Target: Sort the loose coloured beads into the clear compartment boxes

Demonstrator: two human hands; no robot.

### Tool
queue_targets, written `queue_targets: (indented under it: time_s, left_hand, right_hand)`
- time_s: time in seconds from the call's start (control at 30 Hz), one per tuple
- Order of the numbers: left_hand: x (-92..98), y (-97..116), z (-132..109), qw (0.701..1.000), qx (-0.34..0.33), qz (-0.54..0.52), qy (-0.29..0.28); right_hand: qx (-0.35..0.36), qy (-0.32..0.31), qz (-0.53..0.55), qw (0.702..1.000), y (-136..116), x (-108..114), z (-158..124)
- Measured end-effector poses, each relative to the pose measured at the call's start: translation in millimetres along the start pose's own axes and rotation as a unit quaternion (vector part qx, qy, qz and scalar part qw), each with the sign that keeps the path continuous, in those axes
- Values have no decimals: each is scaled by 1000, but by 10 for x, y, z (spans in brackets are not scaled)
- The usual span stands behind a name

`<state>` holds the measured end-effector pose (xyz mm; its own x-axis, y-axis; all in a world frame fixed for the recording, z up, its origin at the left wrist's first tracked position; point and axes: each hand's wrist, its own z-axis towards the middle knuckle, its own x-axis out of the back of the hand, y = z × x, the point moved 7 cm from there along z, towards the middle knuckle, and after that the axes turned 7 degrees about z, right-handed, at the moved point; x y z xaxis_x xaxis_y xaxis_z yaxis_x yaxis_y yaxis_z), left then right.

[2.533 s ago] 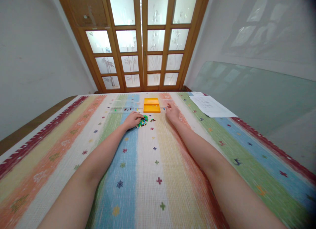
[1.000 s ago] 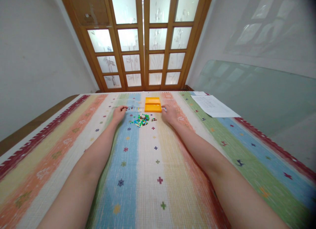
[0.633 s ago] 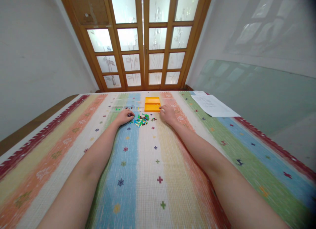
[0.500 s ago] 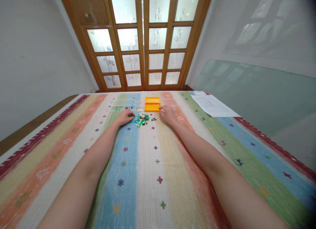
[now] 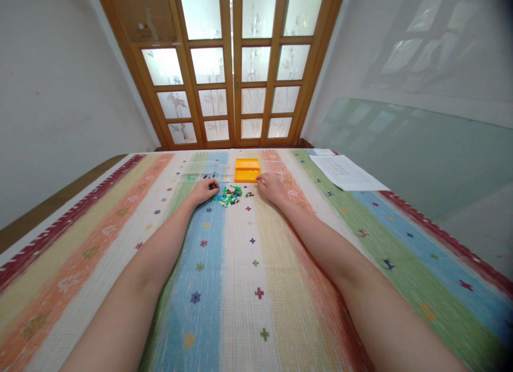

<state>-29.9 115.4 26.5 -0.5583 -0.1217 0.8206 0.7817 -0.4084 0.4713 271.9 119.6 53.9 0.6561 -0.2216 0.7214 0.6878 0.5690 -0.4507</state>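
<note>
A loose pile of tiny green, blue, brown and pale pieces [image 5: 230, 196], perhaps small building bricks, lies on the striped cloth between my hands. At its left edge my left hand [image 5: 203, 192] rests with curled fingers closed together; a dark spot shows between them, too small to name. My right hand [image 5: 271, 187] is at the near right corner of an open orange-yellow box [image 5: 247, 175], its thumb and forefinger pinched together. Whether those fingertips hold a piece or only touch the corner I cannot tell. A few brown pieces [image 5: 250, 194] lie apart, just right of the pile.
Beyond my left hand are small groups of green pieces [image 5: 191, 178] and dark brown pieces [image 5: 209, 176]. White paper sheets [image 5: 344, 172] lie at the table's far right. The patterned tablecloth [image 5: 240, 286] covers the table, with a glazed wooden door [image 5: 234, 94] behind.
My right hand has shifted slightly left and down along the box's near corner. My left hand has barely moved; its fingers are a little more curled.
</note>
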Motion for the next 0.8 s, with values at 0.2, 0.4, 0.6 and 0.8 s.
queue_targets:
  time_s: [0.2, 0.4, 0.6, 0.8]
  left_hand:
    - [43, -16, 29, 996, 35, -71, 38]
    - [293, -288, 19, 968, 105, -111, 201]
    - [566, -848, -110, 901, 223, -163, 334]
    - [661, -1111, -249, 851, 309, -214, 367]
  right_hand:
    - [-4, -7, -7, 1000, 36, -35, 6]
    - [1, -10, 0, 1000, 66, -68, 13]
    - [34, -23, -22, 999, -20, -94, -5]
    - [74, -49, -28, 996, -237, -150, -40]
